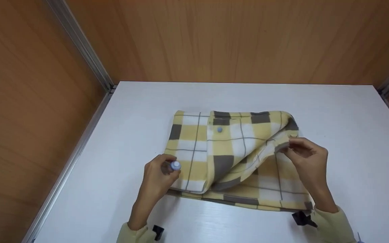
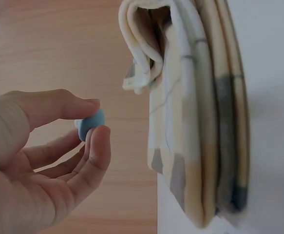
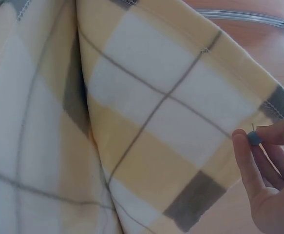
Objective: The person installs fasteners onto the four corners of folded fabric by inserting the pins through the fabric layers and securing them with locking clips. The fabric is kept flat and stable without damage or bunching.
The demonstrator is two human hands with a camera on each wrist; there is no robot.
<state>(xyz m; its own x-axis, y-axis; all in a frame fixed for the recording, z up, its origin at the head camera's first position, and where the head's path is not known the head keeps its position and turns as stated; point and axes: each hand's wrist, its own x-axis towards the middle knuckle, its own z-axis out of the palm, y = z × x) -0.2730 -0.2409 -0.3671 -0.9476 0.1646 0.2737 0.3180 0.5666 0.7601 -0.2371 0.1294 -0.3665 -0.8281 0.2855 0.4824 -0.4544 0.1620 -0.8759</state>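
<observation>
A yellow, white and grey checked fleece blanket (image 1: 191,148) lies folded on the table, its upper right flap lifted and turned back. My left hand (image 1: 157,177) pinches a small round blue cap (image 2: 92,125) with a white centre between thumb and finger, above the blanket's left edge. At the lifted flap, my right hand (image 1: 311,162) pinches a small blue-headed pin (image 3: 254,138). A thin needle points up from it beside the cloth edge. Whether it passes through the cloth cannot be told. A round blue button-like head (image 1: 219,129) sits on the blanket's upper layer.
The white table (image 1: 248,96) meets wooden panels (image 1: 214,40) at the back and left, framed by metal rails (image 1: 89,57). Another blue pin (image 1: 360,239), needle up, is partly visible at the bottom right edge. Black mounts (image 1: 303,219) sit near the sleeves.
</observation>
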